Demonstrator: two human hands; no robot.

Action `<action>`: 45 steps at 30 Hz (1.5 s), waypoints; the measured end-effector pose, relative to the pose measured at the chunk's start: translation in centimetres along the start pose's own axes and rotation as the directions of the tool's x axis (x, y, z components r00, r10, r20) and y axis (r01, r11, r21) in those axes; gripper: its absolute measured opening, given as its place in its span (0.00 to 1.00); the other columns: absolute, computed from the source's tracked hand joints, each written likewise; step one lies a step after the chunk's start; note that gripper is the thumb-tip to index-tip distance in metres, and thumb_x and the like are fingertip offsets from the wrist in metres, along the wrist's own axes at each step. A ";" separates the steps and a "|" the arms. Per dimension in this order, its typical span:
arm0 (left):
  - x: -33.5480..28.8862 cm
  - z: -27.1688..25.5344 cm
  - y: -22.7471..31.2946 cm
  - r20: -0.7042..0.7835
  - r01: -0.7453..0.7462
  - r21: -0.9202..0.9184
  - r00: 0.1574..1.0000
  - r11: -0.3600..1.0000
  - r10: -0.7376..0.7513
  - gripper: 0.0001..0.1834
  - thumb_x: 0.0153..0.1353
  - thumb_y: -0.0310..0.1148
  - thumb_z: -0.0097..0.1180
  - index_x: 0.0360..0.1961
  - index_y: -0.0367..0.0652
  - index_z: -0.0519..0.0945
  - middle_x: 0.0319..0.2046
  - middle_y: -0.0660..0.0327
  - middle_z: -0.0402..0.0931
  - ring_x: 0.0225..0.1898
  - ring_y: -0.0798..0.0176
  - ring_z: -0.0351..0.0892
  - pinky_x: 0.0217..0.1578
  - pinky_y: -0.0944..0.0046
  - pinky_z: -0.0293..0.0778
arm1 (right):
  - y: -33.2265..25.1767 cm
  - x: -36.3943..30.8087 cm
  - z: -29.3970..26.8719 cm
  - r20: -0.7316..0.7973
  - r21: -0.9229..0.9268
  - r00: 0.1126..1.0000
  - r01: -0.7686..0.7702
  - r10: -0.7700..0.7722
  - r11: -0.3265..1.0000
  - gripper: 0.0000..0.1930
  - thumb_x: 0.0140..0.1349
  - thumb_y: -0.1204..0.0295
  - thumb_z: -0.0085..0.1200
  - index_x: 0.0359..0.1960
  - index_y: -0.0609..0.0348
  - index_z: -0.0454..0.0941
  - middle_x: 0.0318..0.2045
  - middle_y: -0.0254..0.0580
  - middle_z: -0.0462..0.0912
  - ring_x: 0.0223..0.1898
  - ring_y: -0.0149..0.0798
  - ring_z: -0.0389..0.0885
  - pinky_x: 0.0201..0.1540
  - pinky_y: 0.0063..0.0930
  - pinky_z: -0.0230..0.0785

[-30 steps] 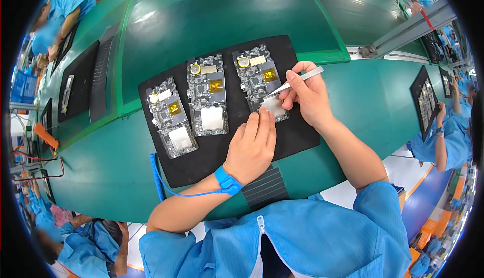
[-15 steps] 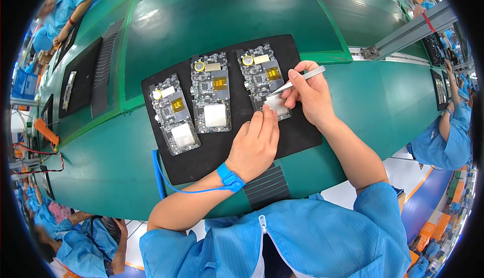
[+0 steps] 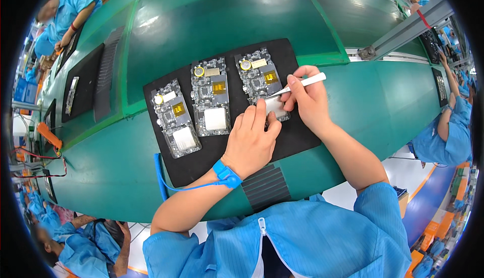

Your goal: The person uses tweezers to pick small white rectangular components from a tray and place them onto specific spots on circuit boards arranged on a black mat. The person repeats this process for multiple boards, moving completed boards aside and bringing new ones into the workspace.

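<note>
At cover [image 3: 277, 107] w/ tweezers [image 3: 311, 80]

Pinches tweezers in R hand [image 3: 310, 100], aimed L & slightly nearward along cover's far edge. Looks onto cover at near end of right board [image 3: 258, 80], on mat [image 3: 214, 152], btwn hands: just L of R fingers, just right of L index; too close to call nearer. Runs board's long axis far–near. Spreads L hand [image 3: 250, 139] thumb from index, nothing visibly held; can't tell if touching. Vs 0.5 s ago: shows L fingers less bunched, index farther fwd, tweezers flatter.
</note>
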State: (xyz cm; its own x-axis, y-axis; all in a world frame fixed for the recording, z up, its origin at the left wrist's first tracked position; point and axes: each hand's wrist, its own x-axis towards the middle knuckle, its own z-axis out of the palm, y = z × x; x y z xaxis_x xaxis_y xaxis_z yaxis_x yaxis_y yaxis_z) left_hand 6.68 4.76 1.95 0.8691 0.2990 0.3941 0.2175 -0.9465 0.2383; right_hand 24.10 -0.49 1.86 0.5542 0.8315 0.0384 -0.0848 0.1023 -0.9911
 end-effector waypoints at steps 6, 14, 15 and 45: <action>-1.2 0.2 0.6 -0.025 -0.034 0.095 0.999 0.995 0.036 0.23 0.48 0.27 0.56 0.48 0.31 0.75 0.52 0.39 0.67 0.51 0.44 0.69 0.48 0.55 0.72 | 0.7 -1.4 0.2 0.016 -0.016 0.972 0.234 -0.234 0.972 0.10 0.66 0.72 0.50 0.42 0.62 0.62 0.22 0.38 0.77 0.18 0.23 0.76 0.20 0.15 0.68; -1.8 0.5 0.8 -0.031 -0.054 0.141 0.998 0.989 0.059 0.23 0.52 0.28 0.49 0.49 0.26 0.74 0.51 0.38 0.70 0.54 0.44 0.69 0.50 0.57 0.72 | 1.6 -1.9 0.5 0.106 -0.201 0.947 0.319 -0.304 0.926 0.10 0.65 0.71 0.52 0.40 0.63 0.65 0.24 0.37 0.78 0.20 0.23 0.79 0.22 0.17 0.71; -1.7 0.5 0.8 -0.037 -0.057 0.139 0.997 0.989 0.063 0.23 0.52 0.29 0.49 0.49 0.26 0.74 0.51 0.38 0.70 0.54 0.44 0.69 0.50 0.57 0.72 | 1.8 -1.9 0.4 0.115 -0.228 0.942 0.334 -0.315 0.915 0.10 0.65 0.72 0.52 0.41 0.63 0.65 0.23 0.37 0.78 0.20 0.24 0.78 0.22 0.17 0.71; -8.9 -3.0 2.6 0.155 -0.206 -0.231 0.957 0.951 0.245 0.18 0.48 0.28 0.57 0.42 0.32 0.76 0.50 0.46 0.70 0.50 0.51 0.70 0.48 0.56 0.72 | 0.1 -14.2 -0.2 -0.008 -0.115 0.995 -0.102 0.102 0.988 0.10 0.67 0.71 0.49 0.41 0.61 0.61 0.21 0.39 0.78 0.16 0.24 0.75 0.19 0.15 0.66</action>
State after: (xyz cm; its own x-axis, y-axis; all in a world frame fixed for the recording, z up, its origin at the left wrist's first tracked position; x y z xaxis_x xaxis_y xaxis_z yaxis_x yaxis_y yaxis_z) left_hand -1.85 -0.02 1.72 0.9539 0.0359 0.2981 -0.0746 -0.9335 0.3509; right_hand 16.41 -12.43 1.15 0.5492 0.8332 -0.0639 -0.0454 -0.0466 -0.9979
